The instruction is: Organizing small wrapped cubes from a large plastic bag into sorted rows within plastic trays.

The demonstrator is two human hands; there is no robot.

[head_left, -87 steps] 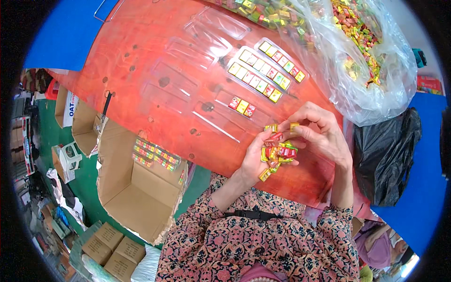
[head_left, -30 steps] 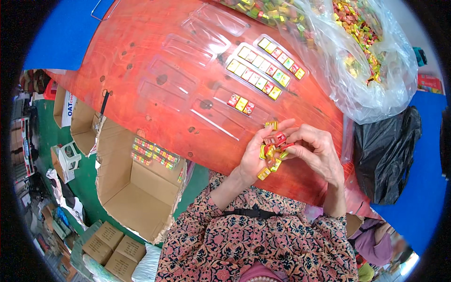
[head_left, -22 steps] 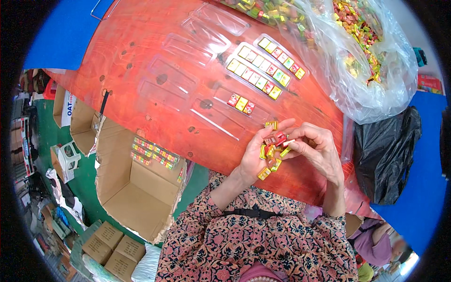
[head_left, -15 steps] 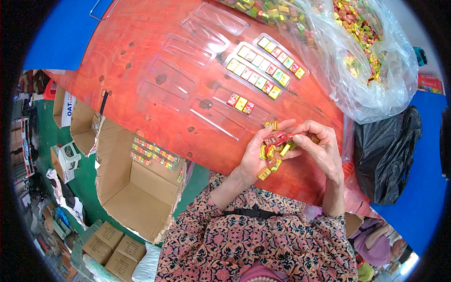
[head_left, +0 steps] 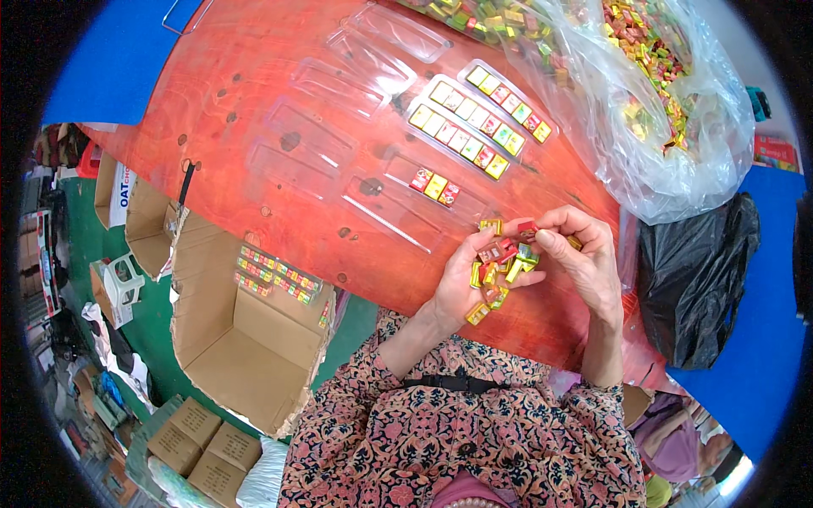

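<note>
My left hand is cupped, palm up, around a pile of small foil-wrapped pieces in yellow, red and green. Just to its right, the thumb and fingers of my right hand pinch one red wrapped piece. Another yellow piece shows against the right hand's fingers. Beyond my hands lies a transparent plastic tray with three wrapped pieces side by side in it. Farther back, three long trays hold full rows of such pieces.
More transparent trays lie on the red table. A large plastic bag of loose pieces fills the far right, beside a black bag. Left of me stands an open carton with filled packs inside.
My right hand has lifted slightly up and away from the left palm, with the red piece between its fingertips. The pile in my left hand stays put.
</note>
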